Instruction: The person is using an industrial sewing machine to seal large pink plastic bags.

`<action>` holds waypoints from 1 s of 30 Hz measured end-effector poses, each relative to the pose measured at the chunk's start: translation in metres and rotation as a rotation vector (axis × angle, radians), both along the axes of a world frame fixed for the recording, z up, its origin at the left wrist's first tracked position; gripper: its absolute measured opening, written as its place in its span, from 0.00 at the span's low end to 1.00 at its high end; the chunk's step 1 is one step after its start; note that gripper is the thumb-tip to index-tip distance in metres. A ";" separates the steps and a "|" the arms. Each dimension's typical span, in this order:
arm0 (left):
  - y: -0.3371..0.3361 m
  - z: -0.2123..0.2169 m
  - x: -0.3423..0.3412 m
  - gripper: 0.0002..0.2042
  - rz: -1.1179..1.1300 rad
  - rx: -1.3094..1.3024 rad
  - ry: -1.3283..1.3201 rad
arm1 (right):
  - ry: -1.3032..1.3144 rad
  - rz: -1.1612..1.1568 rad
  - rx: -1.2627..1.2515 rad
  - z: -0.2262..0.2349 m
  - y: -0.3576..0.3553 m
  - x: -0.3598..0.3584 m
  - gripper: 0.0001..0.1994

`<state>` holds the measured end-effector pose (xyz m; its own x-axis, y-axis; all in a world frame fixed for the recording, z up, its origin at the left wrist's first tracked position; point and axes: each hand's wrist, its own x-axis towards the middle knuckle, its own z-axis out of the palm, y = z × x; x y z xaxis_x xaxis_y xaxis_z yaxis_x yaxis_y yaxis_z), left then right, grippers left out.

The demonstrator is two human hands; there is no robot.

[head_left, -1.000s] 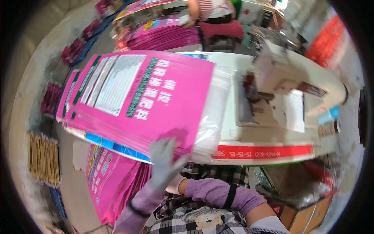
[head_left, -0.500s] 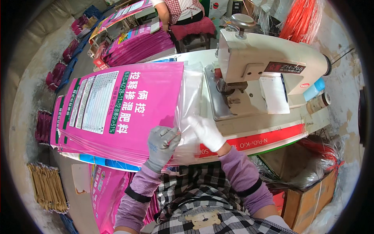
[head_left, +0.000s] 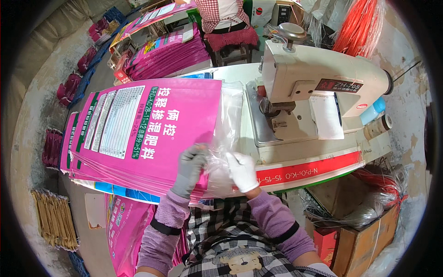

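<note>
A stack of pink printed bags (head_left: 189, 115) lies flat on the table, with clear plastic liners (head_left: 229, 111) sticking out past their right-hand edge. My left hand (head_left: 191, 164), in a grey glove, is closed at the near part of that edge, its fingers pinching the crumpled liner. Just right of it, my right hand (head_left: 242, 171), in a white glove, has its thumb and fingers closed on the same plastic. Beyond my right hand stands a cream sewing machine (head_left: 318, 76) with a metal bed plate (head_left: 260, 124).
A red printed strip (head_left: 314, 167) runs along the table's front edge. More pink bags (head_left: 124, 226) hang below on the left. At lower right stands a wooden box (head_left: 369, 240). A co-worker (head_left: 221, 14) is at the back by a stool and another pink stack (head_left: 170, 55).
My right hand has drawn nearer to me, its fingers closing on the liner. My left hand has shifted slightly away from me. The plastic between them is more bunched.
</note>
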<state>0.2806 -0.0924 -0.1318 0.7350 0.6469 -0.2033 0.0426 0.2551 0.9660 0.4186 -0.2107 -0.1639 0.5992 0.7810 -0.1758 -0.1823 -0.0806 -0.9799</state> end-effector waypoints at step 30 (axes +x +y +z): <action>-0.041 0.114 -0.115 0.07 -0.056 0.800 0.841 | -1.177 0.865 -0.107 0.038 0.027 -0.082 0.11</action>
